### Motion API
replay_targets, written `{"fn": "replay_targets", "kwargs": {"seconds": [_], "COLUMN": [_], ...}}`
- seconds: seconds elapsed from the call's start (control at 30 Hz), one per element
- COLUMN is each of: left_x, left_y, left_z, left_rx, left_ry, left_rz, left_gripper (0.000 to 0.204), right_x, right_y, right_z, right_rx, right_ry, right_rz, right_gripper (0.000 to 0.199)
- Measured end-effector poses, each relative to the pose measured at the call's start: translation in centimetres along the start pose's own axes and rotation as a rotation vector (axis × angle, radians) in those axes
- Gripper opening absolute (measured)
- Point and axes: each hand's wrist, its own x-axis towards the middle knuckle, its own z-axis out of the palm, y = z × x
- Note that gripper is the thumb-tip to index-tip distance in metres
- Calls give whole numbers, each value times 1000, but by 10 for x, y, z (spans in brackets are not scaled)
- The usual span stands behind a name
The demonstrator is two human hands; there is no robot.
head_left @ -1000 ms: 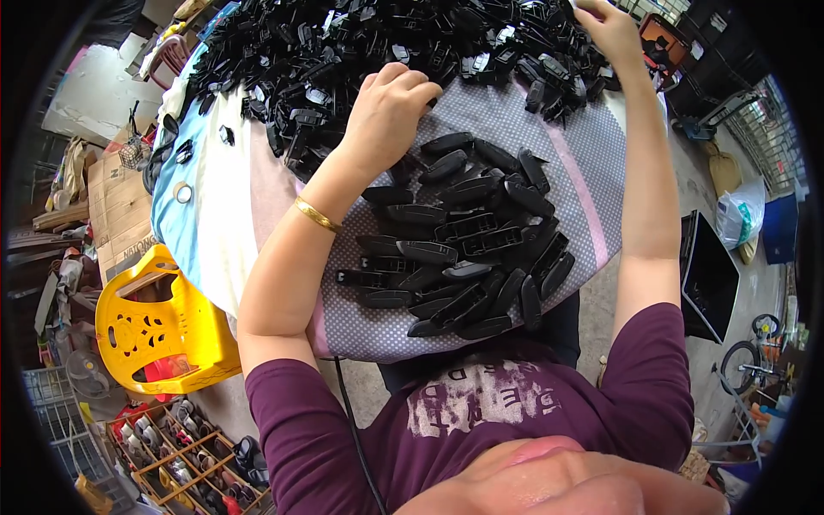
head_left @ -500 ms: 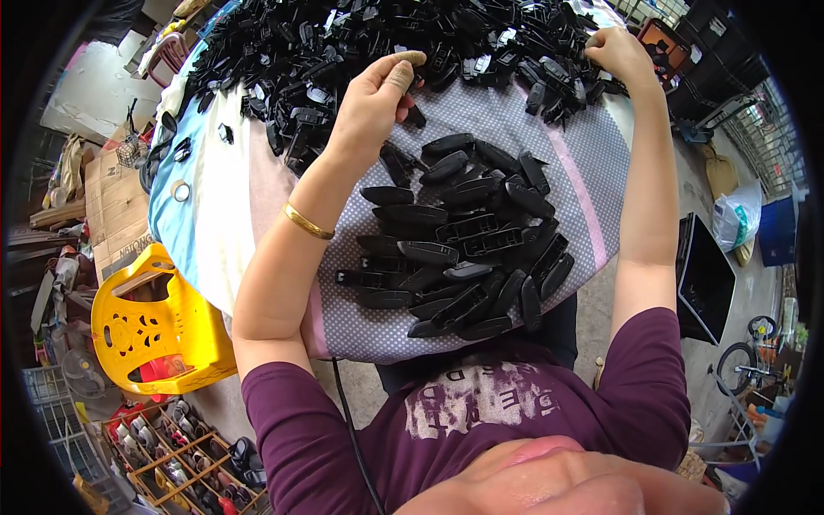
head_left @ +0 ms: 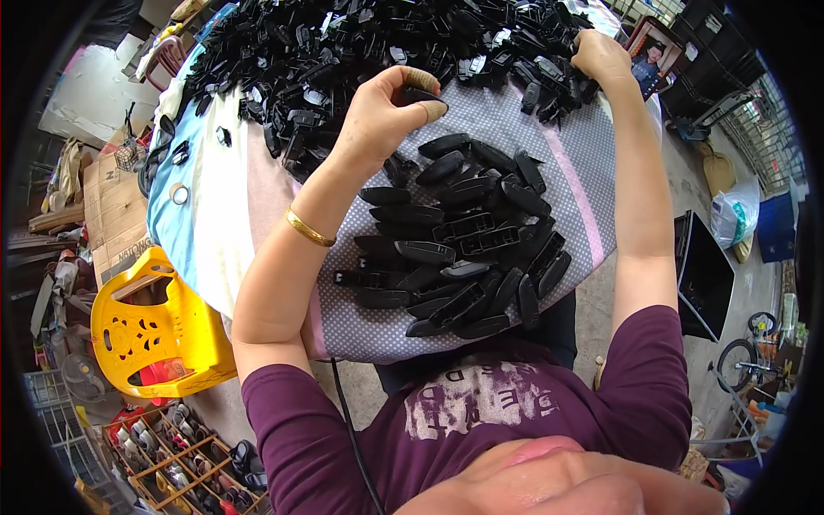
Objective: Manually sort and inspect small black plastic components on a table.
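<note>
Pinched between the thumb and forefinger of my left hand (head_left: pixel 386 113) is a black plastic piece (head_left: pixel 421 96), long and curved. That hand hovers at the near edge of a big heap of black plastic parts (head_left: pixel 378 34), and its thumb and forefinger look covered with tan wraps. My right hand (head_left: pixel 602 58) reaches to the heap's far right side with its fingers closed; whatever they grip is hidden. Between my arms, closer to me, lies a smaller group of long black plastic pieces (head_left: pixel 468 232), some showing hollow undersides.
The table is spread with a dotted grey cloth (head_left: pixel 549 180) with pink stripes. A roll of tape (head_left: pixel 178 193) lies on the left. A yellow plastic chair (head_left: pixel 163 322) stands at the left, above a rack of shoes (head_left: pixel 184 459). A dark flat panel (head_left: pixel 705 276) is at the right.
My left hand has drawn slightly toward me and turned, so the black piece in its pinch now shows. My right hand has shifted a little left along the heap.
</note>
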Motion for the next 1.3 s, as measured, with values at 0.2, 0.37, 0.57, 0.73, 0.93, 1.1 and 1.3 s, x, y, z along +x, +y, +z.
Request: {"fn": "replay_targets", "kwargs": {"seconds": [0.2,0.37,0.57,0.73,0.93,1.1,1.3], "left_x": [-4,-2,1,3,4,3,3], "left_y": [4,4,-4,-6,-4,5,5], "left_z": [0,2,4,1,-5,-7,-9], "left_rx": [24,-70,-309,-407,-473,-629,-463], "left_ry": [60,59,51,8,4,28,34], "left_rz": [-9,-32,32,40,37,-21,28], "left_gripper": [22,26,39,37,21,20,24], "right_x": [-23,-60,-87,-94,-102,-113,-113], "right_y": [-22,-68,-93,-102,-109,-111,-113], "right_z": [-20,-39,-48,-34,-30,-34,-31], "right_rx": [182,977,1904,1840,1692,1443,1239], "right_ry": [235,301,-481,-388,31,244,449], "right_rz": [1,-616,-215,-466,-751,-986,-996], "right_gripper": [36,41,25,25,30,35,31]}}
